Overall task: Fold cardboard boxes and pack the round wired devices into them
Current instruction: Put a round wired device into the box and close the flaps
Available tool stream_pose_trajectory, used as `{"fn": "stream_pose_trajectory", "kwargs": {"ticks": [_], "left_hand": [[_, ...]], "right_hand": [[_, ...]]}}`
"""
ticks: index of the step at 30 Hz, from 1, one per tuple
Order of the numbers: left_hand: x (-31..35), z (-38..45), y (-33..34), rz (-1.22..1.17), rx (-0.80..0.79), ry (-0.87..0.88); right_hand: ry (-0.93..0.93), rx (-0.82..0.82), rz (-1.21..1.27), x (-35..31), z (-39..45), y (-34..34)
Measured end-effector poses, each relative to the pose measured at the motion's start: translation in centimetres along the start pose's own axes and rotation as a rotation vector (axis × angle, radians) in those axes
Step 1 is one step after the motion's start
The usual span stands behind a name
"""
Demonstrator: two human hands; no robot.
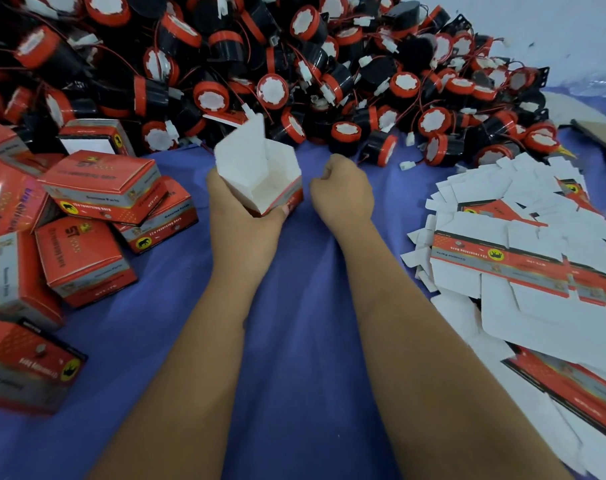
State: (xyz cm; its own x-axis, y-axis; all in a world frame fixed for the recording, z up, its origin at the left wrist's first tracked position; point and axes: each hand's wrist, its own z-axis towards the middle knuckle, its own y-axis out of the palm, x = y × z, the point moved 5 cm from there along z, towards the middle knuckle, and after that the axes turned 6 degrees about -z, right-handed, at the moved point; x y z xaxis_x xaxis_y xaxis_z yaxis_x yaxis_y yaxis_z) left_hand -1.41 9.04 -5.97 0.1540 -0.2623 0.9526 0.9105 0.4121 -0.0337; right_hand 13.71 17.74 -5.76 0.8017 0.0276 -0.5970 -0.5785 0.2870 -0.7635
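Left hand (239,206) grips open-topped carton (260,174) mid-surface | right hand (343,192) curled, holding nothing | horn pile (294,64) along far edge

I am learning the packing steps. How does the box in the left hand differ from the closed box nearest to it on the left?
The held box stands upright in the left hand with flaps open and its white inside visible and empty. The closed box lies on the blue cloth among other boxes, its lid shut, showing only its printed outside. Both share the red print.
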Motion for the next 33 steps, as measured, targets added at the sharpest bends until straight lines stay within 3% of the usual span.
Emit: {"fn": "stream_pose_trajectory", "kwargs": {"ticks": [3, 6, 9, 12, 15, 19, 21, 23, 26, 30, 33], "left_hand": [[0.0, 0.2, -1.0, -0.080, 0.132, 0.005], [0.2, 0.2, -1.4, -0.155, 0.209, 0.013], [0.3, 0.2, -1.4, -0.257, 0.208, -0.017], [0.3, 0.0, -1.1, -0.365, 0.150, -0.070], [0.1, -0.1, -0.3, -0.466, 0.073, -0.169], [-0.3, -0.1, 0.8, -0.568, -0.012, -0.290], [-0.3, -0.1, 1.0, -0.561, -0.023, -0.295], [-0.4, -0.1, 0.9, -0.547, -0.013, -0.300], [-0.5, 0.0, 0.7, -0.532, -0.001, -0.308], [-0.4, 0.0, 1.0, -0.477, -0.016, -0.310], [0.0, -0.3, 0.6, -0.433, 0.026, -0.239]], "right_hand": [[-0.030, -0.161, 0.155, -0.7, -1.8, -0.5], [-0.131, -0.531, 0.145, -1.9, -3.8, -1.6], [-0.231, -0.919, 0.055, -2.3, -6.3, -2.9], [-0.151, -1.073, 0.115, -1.7, -7.5, -4.4], [0.003, -0.890, 0.079, -0.2, -6.6, -5.3], [0.126, -0.273, 0.209, 1.3, -4.3, -5.7], [0.122, -0.065, 0.266, 1.1, -4.2, -5.4], [0.071, -0.140, 0.331, 0.2, -4.3, -3.8], [0.003, -0.282, 0.234, -1.0, -4.7, -1.5], [-0.034, -0.187, 0.141, -1.6, -5.1, -0.7], [0.093, -0.077, 0.278, -0.7, -4.7, -1.2]]}}
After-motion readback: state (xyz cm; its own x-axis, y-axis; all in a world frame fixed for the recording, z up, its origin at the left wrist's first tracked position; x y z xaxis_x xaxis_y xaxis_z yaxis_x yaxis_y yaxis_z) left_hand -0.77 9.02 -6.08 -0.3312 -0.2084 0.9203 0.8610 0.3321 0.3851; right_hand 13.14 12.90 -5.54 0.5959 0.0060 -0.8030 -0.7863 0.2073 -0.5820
